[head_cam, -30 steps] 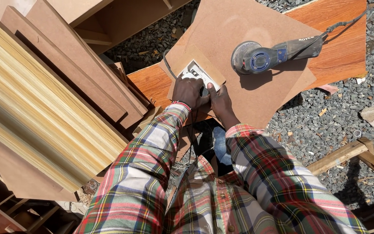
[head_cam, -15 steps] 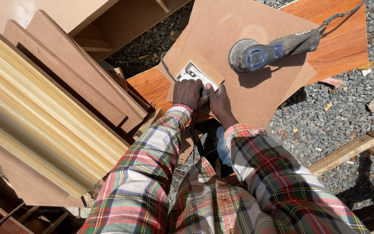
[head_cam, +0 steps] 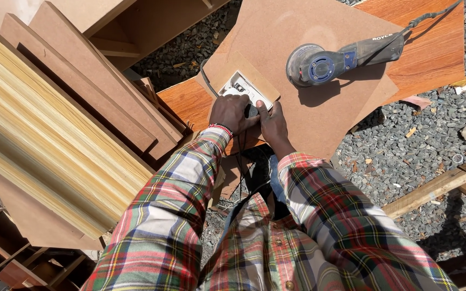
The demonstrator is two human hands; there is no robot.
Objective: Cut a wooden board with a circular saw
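A white wall socket (head_cam: 242,88) sits on a small square of brown board (head_cam: 259,79), lying on a larger brown board (head_cam: 297,43). My left hand (head_cam: 231,112) rests on the socket's near left edge, fingers curled around something dark. My right hand (head_cam: 272,123) touches the socket's near right side, thumb pointing up at it. A dark plug or cable end (head_cam: 250,111) shows between the two hands; which hand grips it is unclear. Black cable (head_cam: 240,156) runs down from there toward my body.
A grey round sander with a blue cap (head_cam: 319,64) lies on the big board, its cord (head_cam: 432,16) trailing to the upper right. Stacked boards (head_cam: 55,118) lean at the left. An orange wood panel (head_cam: 432,48) lies beneath. Gravel (head_cam: 405,145) and timber pieces (head_cam: 432,188) sit at right.
Both hands stay at the socket with only small finger shifts. The view has moved slightly, nothing else has changed place.
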